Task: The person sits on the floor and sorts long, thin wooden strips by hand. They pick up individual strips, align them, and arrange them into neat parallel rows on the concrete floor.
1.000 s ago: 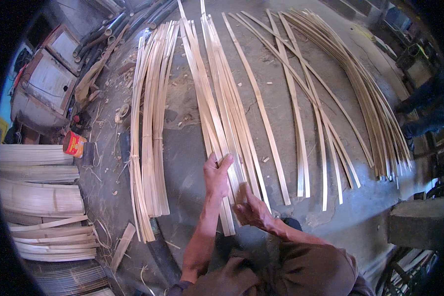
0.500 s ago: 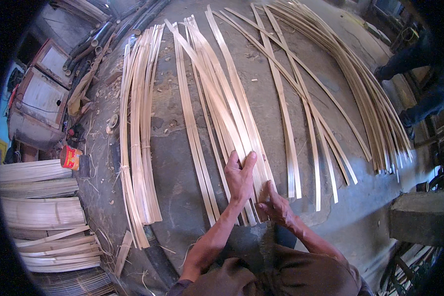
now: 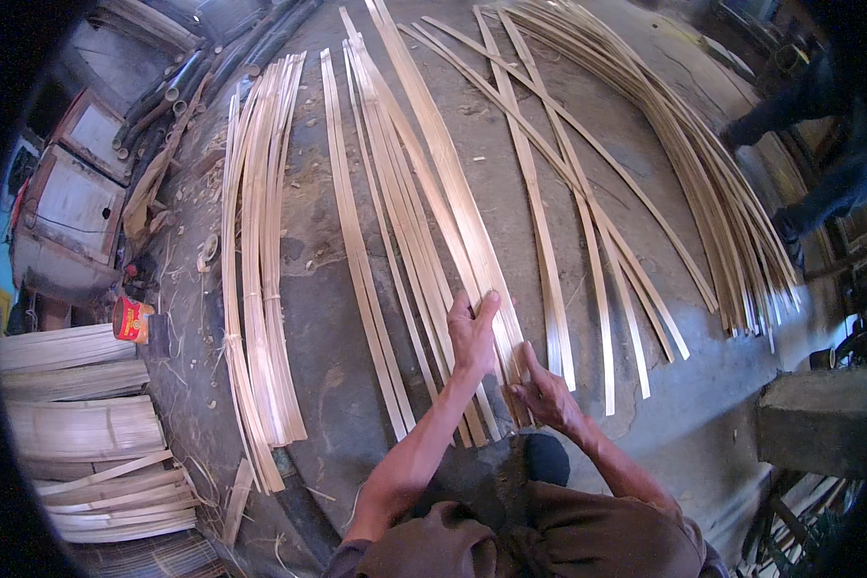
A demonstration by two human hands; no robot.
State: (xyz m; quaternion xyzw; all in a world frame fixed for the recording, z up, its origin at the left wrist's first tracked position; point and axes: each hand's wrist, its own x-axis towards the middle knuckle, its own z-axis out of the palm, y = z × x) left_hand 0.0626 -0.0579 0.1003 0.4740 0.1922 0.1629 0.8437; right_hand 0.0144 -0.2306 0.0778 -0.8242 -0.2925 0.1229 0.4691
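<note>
Long pale bamboo strips [image 3: 453, 173] run from my hands up toward the far side. My left hand [image 3: 474, 332] is closed around them, thumb on top. Lower down, near their close ends, my right hand [image 3: 549, 393] holds the right edge of the same strips, its thumb pointing up and its other fingers partly hidden. Just left of the held strips lies a group of loose bamboo strips [image 3: 405, 212] on the floor. Farther left is a narrower pair of strips [image 3: 356, 260].
Left stands a tied strip bundle [image 3: 255, 231]; beyond it are stacked strips [image 3: 77, 429] and a red can [image 3: 132, 320]. Crossed strips [image 3: 580, 188] and a big bundle [image 3: 689, 173] lie right. A person's legs [image 3: 828, 188] and a concrete block [image 3: 824, 414] are at the right edge.
The held strips have swung right at their far ends and no longer cross the loose group as before. Both hands keep their hold, and my view has shifted slightly.
</note>
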